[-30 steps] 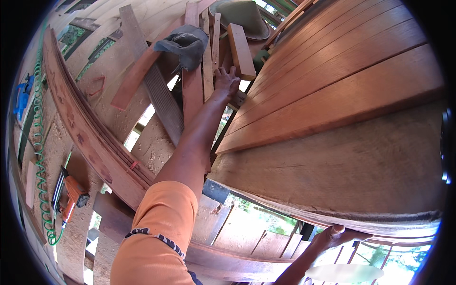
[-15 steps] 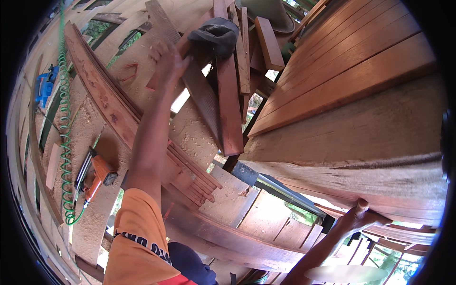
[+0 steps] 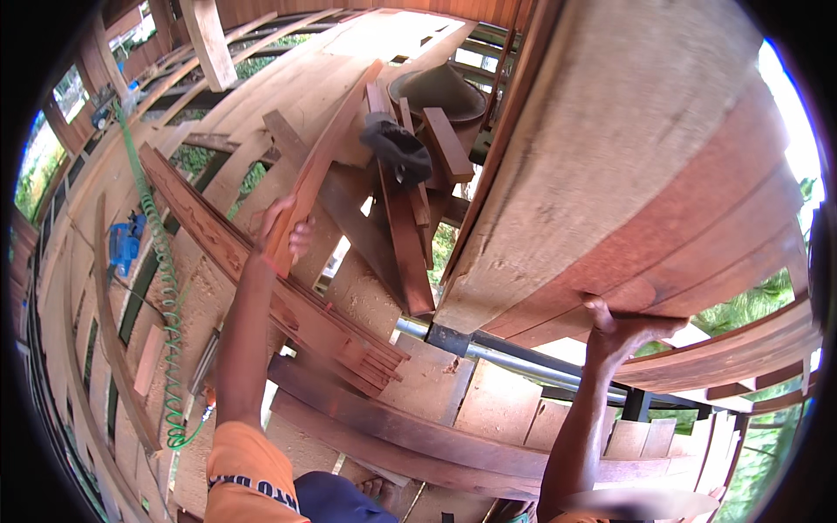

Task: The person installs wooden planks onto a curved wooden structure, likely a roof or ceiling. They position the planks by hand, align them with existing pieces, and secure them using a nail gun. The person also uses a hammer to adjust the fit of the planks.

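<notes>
My left hand (image 3: pixel 286 228) grips the near end of a long reddish wooden strip (image 3: pixel 327 148) that slants up over the floor. My right hand (image 3: pixel 623 329) grips the lower edge of a large wooden panel (image 3: pixel 602 166), tilted at my right, thumb against its pale-and-reddish face. Loose boards (image 3: pixel 403 244) lie between my hands, with a dark cloth (image 3: pixel 397 150) on them and an olive brimmed hat (image 3: pixel 440 85) behind. A stack of narrow reddish planks (image 3: pixel 196 209) lies beside my left forearm.
A blue power tool (image 3: pixel 126 244) and green coiled hose (image 3: pixel 161 261) lie at left, with an orange-and-black tool partly behind my forearm. Slatted flooring (image 3: pixel 96 366) has open gaps. A post (image 3: pixel 209 44) stands at the back, and curved boards (image 3: pixel 436 444) run across the near side.
My left hand has left the loose boards, moved left and taken hold of the reddish strip, now raised. The panel under my right hand has tilted, showing a different face. The view has shifted.
</notes>
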The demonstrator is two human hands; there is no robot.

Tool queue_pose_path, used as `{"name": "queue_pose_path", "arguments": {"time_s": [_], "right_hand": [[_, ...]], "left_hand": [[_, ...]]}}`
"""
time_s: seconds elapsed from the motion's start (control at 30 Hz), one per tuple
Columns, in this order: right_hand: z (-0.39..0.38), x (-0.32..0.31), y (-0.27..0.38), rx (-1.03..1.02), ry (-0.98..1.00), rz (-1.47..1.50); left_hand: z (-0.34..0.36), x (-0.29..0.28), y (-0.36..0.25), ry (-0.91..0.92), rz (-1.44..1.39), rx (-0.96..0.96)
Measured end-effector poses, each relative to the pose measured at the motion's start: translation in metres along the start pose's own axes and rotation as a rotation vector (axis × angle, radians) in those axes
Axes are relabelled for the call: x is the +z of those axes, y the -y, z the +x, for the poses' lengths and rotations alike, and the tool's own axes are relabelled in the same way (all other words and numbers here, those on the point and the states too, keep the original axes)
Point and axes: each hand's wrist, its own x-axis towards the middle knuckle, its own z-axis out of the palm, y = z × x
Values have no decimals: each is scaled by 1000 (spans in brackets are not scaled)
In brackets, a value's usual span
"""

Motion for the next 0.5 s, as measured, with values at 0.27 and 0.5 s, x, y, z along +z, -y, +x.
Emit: {"name": "queue_pose_path", "arguments": {"time_s": [0.27, 0.5], "right_hand": [[-4, 2, 4, -64, -29, -147], [-3, 0, -5, 82, -23, -53]], "left_hand": [[-189, 75, 59, 289, -388, -1], [-302, 160, 109, 266, -321, 56]]}}
